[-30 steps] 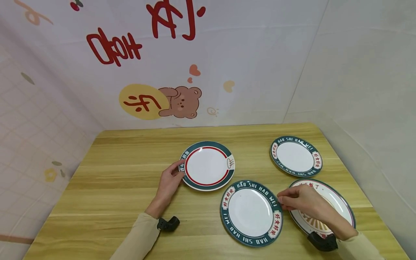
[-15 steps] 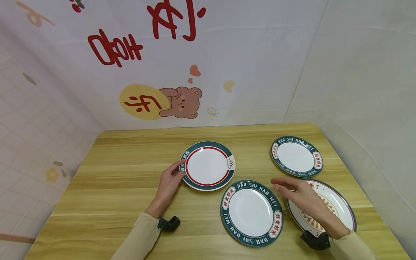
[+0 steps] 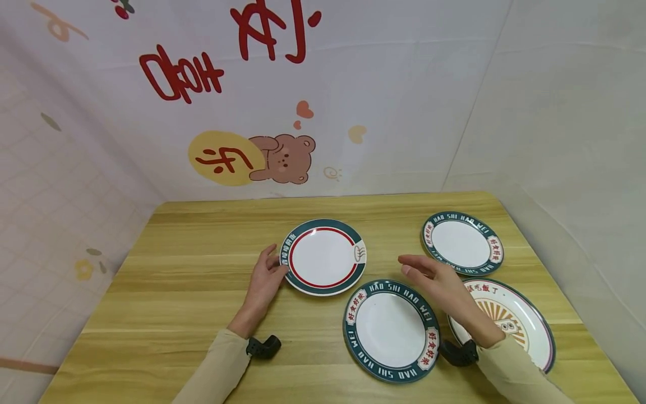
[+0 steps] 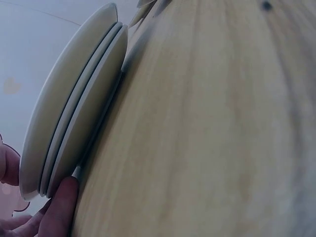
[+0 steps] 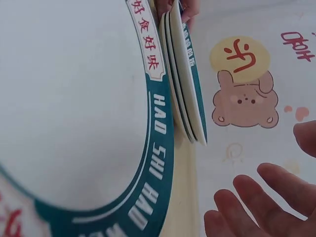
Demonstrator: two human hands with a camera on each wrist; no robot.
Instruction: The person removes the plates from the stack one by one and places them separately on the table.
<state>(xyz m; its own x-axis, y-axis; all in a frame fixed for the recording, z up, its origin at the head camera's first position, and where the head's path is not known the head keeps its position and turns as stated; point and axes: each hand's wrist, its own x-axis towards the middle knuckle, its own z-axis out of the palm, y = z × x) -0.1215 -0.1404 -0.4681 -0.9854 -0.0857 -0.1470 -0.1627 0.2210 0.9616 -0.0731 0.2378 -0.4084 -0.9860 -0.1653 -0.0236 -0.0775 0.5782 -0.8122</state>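
Observation:
My left hand (image 3: 264, 280) is at the left rim of a plate stack (image 3: 323, 258), whose top plate has a green band and red ring. Several stacked rims show in the left wrist view, with fingers (image 4: 59, 207) beside their edges. My right hand (image 3: 439, 280) is in the air with extended fingers (image 5: 271, 197), holding nothing, above the gap between the stack and the plates at right. Beneath its wrist lies a green-rimmed plate (image 3: 391, 331) lettered "HAO SHI HAO WEI".
A matching green-rimmed plate (image 3: 461, 241) lies at the back right. In front of it, a larger plate with a sunburst print (image 3: 530, 320) is partly covered by the right forearm. The wooden table (image 3: 192, 269) meets a printed wall cloth (image 3: 393, 101) behind.
My right hand has moved left and away from me, off the near plates, and its fingers have spread. The left hand stays at the stack, its fingers drawn slightly back from the top rim.

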